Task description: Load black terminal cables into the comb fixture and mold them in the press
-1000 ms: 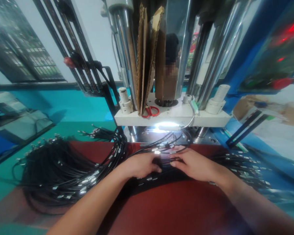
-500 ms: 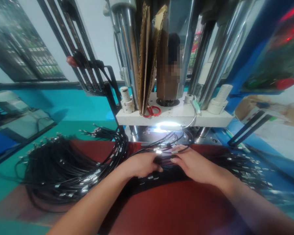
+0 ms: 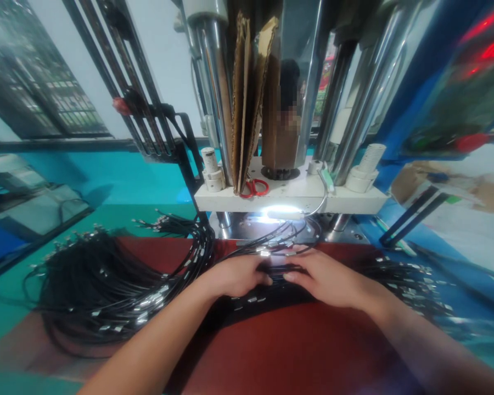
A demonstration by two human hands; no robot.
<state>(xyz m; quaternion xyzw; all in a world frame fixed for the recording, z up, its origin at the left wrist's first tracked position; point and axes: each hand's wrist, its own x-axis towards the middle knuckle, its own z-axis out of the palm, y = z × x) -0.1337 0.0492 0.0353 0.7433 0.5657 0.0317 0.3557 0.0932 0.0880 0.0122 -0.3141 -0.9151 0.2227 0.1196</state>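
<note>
My left hand [image 3: 242, 275] is closed round thin black cables [image 3: 278, 270] in front of the press, its fingertips hidden behind them. From the right, my right hand [image 3: 327, 274] grips the same cables, with thumb and fingers bent about them. A short stretch of cable shows between the two hands. Just behind my fingers, more black cables [image 3: 271, 236] with small shiny pieces curve over the lit metal plate [image 3: 247, 227] of the press. A dark strand bundle with pale bits lies under my hands on the red-brown mat [image 3: 280, 345].
A large heap of black cables [image 3: 94, 280] lies on the left, and another spread of cable ends [image 3: 415, 280] on the right. The white press platen [image 3: 292, 197] hangs over the plate, carrying cardboard [image 3: 242, 120] and red-handled scissors [image 3: 255, 187]. A lamp [image 3: 282, 213] glows at its front edge.
My right thumb has shifted slightly left and down along the cables. My left hand has barely moved, and the view has turned a little.
</note>
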